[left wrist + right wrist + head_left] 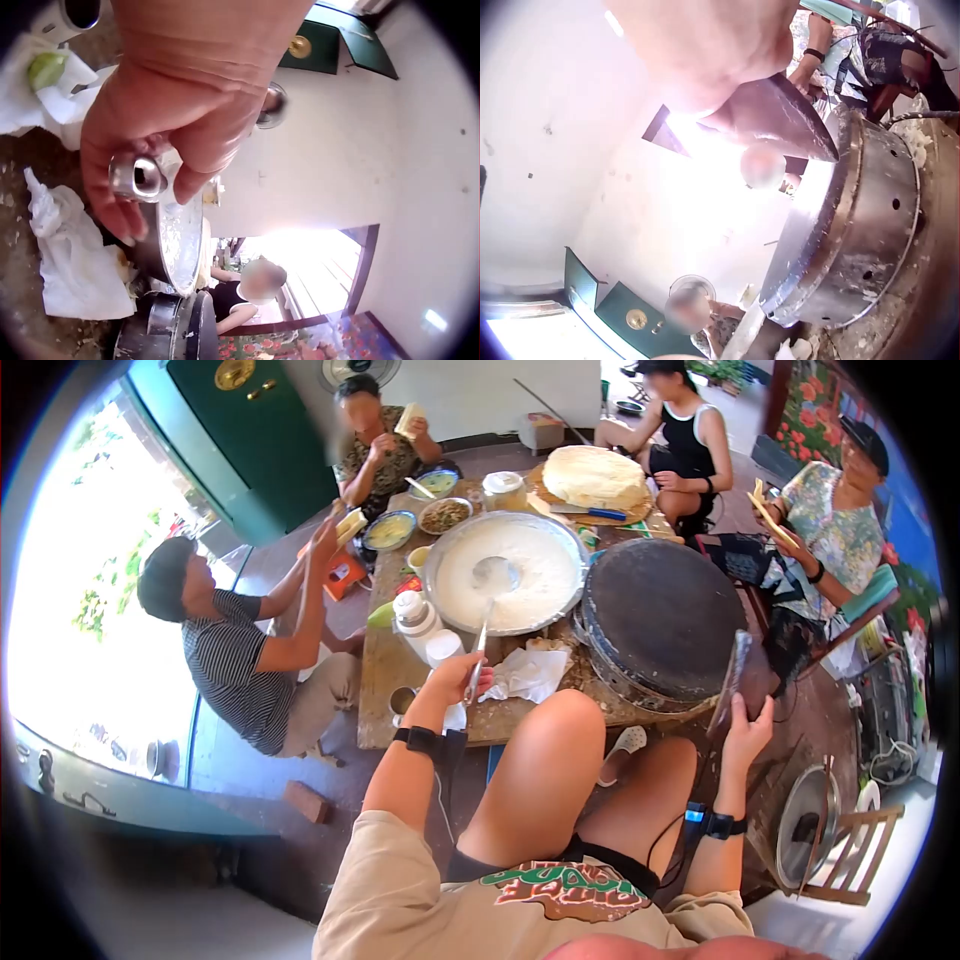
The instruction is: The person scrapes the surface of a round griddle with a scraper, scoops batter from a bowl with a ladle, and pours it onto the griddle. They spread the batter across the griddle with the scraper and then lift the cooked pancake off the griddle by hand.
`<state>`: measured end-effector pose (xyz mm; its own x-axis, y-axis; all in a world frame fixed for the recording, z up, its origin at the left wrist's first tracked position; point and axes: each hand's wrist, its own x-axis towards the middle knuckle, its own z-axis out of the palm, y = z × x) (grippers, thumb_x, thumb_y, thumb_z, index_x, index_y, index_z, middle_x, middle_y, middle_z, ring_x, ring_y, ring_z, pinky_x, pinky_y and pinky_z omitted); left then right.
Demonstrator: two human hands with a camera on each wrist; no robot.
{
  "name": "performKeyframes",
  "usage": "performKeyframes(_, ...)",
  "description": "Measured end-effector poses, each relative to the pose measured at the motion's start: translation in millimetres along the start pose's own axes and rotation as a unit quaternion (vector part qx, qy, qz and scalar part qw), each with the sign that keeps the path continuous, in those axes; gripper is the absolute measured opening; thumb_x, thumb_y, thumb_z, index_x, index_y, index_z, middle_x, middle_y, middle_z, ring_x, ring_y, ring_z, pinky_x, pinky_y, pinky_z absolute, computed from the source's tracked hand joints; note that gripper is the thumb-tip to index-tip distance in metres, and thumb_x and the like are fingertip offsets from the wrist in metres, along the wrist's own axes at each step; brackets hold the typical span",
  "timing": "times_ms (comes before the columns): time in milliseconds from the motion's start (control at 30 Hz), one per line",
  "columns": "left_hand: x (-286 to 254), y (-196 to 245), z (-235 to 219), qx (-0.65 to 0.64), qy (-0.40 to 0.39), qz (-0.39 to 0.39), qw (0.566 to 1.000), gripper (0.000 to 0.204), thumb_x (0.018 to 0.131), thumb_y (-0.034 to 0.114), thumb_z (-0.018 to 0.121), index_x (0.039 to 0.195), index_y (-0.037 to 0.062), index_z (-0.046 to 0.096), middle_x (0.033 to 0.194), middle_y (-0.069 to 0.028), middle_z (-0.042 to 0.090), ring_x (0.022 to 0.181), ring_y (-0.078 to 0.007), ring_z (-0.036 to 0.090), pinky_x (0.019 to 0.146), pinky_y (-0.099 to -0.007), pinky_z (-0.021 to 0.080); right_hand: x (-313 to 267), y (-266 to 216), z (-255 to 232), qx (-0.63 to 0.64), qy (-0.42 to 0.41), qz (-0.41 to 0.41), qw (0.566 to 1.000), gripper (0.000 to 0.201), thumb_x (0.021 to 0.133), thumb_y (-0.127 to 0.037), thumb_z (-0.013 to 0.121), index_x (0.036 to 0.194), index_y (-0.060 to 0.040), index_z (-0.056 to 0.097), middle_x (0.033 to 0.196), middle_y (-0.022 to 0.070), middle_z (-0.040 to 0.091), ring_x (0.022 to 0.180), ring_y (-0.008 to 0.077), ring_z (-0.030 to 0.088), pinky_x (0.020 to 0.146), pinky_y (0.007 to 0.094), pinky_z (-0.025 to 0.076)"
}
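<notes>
While the left hand (458, 678) curls its fingers round the end of a metal ladle handle (479, 650), the ladle's bowl (496, 573) sits in the white batter filling a wide metal basin (505, 572) on the low table (378, 670), just left of the round black griddle (660, 618). The right hand (748, 728) is raised at the griddle's near right edge, fingers and thumb gripping a flat dark scraper (737, 675) held upright. Crumpled white paper (530, 672) lies between the left hand and the griddle, and a white jug (415, 622) stands beside the basin
</notes>
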<state>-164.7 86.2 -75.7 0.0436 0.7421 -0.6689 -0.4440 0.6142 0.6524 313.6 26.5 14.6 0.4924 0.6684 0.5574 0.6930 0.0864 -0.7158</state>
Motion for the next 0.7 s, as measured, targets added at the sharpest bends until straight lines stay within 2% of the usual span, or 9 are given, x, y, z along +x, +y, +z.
performKeyframes(100,10,5,2,-0.103,-0.106,-0.026,0.989,0.021,0.091,0.02,0.053,0.1,0.0011,0.052,0.076,-0.0045,0.055,0.053,-0.0098,0.05,0.043,-0.0224,0.044,-29,-2,-13,0.053,-0.042,0.058,0.996,0.044,0.079,-0.017,0.069,0.109,0.0101,0.053,0.094,0.0177,0.064,0.085,0.0216,0.059,0.08,0.0321,0.046)
performKeyframes(200,-2,32,22,-0.112,-0.062,-0.024,0.992,0.011,0.091,0.013,0.051,0.093,0.0023,0.05,0.062,0.0041,0.045,0.043,-0.0009,0.037,0.033,-0.0153,0.028,-47,-16,-28,0.103,-0.084,0.068,0.989,0.027,0.078,-0.012,0.067,0.098,0.0029,0.057,0.083,0.0089,0.064,0.076,0.0141,0.058,0.073,0.028,0.046)
performKeyframes(333,-27,63,29,0.062,-0.034,0.091,0.993,0.013,0.089,0.016,0.053,0.092,0.0052,0.046,0.062,0.0026,0.045,0.042,-0.0045,0.038,0.034,-0.0197,0.03,-54,-15,-40,0.149,-0.098,0.092,0.98,0.024,0.078,-0.01,0.066,0.096,0.002,0.057,0.083,0.0078,0.064,0.076,0.0123,0.057,0.073,0.027,0.046)
performKeyframes(400,-55,77,42,0.17,0.005,0.194,0.966,0.016,0.088,0.018,0.054,0.093,0.0057,0.045,0.061,0.0018,0.045,0.042,-0.006,0.04,0.034,-0.0217,0.031,-54,-19,-42,0.16,-0.095,0.092,0.978,0.024,0.078,-0.01,0.066,0.097,0.0018,0.057,0.083,0.0066,0.064,0.077,0.0118,0.057,0.073,0.0266,0.045)
performKeyframes(500,-91,96,61,0.259,0.082,0.258,0.927,0.019,0.088,0.021,0.054,0.094,0.0072,0.042,0.061,0.0017,0.043,0.042,-0.0055,0.039,0.035,-0.0213,0.03,-53,-30,-42,0.197,-0.094,0.096,0.971,0.024,0.078,-0.009,0.067,0.097,0.0015,0.057,0.084,0.005,0.063,0.078,0.0105,0.056,0.074,0.0256,0.045)
performKeyframes(533,-88,102,51,0.299,0.078,0.276,0.91,0.023,0.085,0.022,0.055,0.094,0.0035,0.045,0.062,-0.0065,0.05,0.048,-0.0163,0.05,0.042,-0.03,0.04,-52,-33,-41,0.212,-0.094,0.098,0.968,0.024,0.078,-0.009,0.067,0.097,0.0014,0.057,0.085,0.0044,0.063,0.078,0.01,0.056,0.074,0.0252,0.045)
performKeyframes(633,-88,110,45,0.475,0.205,0.416,0.748,0.02,0.087,0.019,0.055,0.092,0.001,0.05,0.063,-0.0043,0.052,0.044,-0.0099,0.046,0.038,-0.0271,0.037,-54,-32,-36,0.267,-0.095,0.116,0.952,0.024,0.078,-0.009,0.067,0.097,0.0012,0.057,0.085,0.0036,0.063,0.078,0.0088,0.055,0.074,0.0243,0.044)
performKeyframes(667,-93,110,43,0.541,0.235,0.468,0.659,0.026,0.084,0.021,0.056,0.096,-0.0011,0.052,0.07,-0.014,0.059,0.055,-0.0235,0.058,0.051,-0.036,0.045,-55,-33,-37,0.269,-0.098,0.12,0.951,0.024,0.078,-0.008,0.067,0.097,0.0012,0.057,0.085,0.0036,0.063,0.078,0.0087,0.055,0.073,0.0242,0.044)
performKeyframes(700,-103,110,48,0.556,0.25,0.473,0.636,0.027,0.084,0.022,0.056,0.098,-0.0004,0.052,0.073,-0.0165,0.06,0.061,-0.028,0.059,0.056,-0.0386,0.045,-55,-35,-37,0.27,-0.101,0.124,0.949,0.024,0.078,-0.008,0.067,0.098,0.0012,0.057,0.085,0.0036,0.062,0.078,0.0086,0.055,0.073,0.0242,0.044)
